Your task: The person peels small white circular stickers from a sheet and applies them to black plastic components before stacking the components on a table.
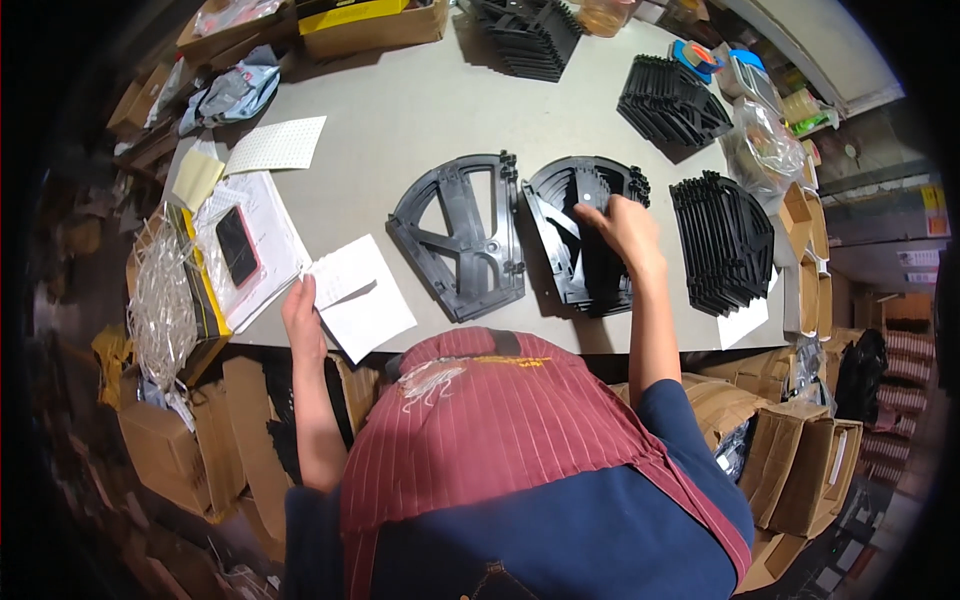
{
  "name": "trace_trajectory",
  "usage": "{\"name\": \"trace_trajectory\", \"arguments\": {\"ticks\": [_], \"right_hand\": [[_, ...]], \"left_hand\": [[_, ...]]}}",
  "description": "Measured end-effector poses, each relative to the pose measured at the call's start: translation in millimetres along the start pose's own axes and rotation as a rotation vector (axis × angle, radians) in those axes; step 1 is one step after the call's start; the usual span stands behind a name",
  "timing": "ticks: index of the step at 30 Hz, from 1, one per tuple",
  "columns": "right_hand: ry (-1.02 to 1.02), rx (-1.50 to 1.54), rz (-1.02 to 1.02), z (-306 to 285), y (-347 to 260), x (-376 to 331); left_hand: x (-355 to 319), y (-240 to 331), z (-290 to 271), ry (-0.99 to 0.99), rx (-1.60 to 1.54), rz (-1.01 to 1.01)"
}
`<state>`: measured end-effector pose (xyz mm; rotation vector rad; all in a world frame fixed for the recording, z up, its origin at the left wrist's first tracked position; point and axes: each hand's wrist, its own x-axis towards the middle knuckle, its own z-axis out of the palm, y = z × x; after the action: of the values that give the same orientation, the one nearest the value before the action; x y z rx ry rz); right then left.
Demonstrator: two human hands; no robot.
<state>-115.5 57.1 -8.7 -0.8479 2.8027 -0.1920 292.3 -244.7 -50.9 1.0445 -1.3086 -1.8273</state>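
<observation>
My left hand pinches the left edge of a white paper sheet at the table's near edge. The sheet has faint rows of marks, and a flap of it is lifted. My right hand is over a stack of black plastic fan-shaped frames. Its fingers are curled, and the thumb points left onto the top frame, just below a small white dot. Whatever the curled fingers may hold is hidden. To the left of that stack lies another black plastic frame, flat and apart from both hands.
More black frames stand in stacks at the right, the far right and the back. A phone rests on papers at the left, near a dotted sheet. Cardboard boxes crowd below the table's right side.
</observation>
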Motion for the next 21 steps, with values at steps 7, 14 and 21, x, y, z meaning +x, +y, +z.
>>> {"name": "trace_trajectory", "arguments": {"ticks": [7, 14, 21], "right_hand": [[0.201, 0.592, -0.621, -57, -105, -57], [0.084, 0.758, -1.097, -71, -183, -76], [0.065, 0.558, -1.204, -66, -194, -76]], "left_hand": [[-35, 80, 87, -0.217, 0.501, 0.408], [-71, 111, 119, -0.338, 0.785, 0.558], [-72, 97, 105, -0.318, 0.711, 0.574]]}}
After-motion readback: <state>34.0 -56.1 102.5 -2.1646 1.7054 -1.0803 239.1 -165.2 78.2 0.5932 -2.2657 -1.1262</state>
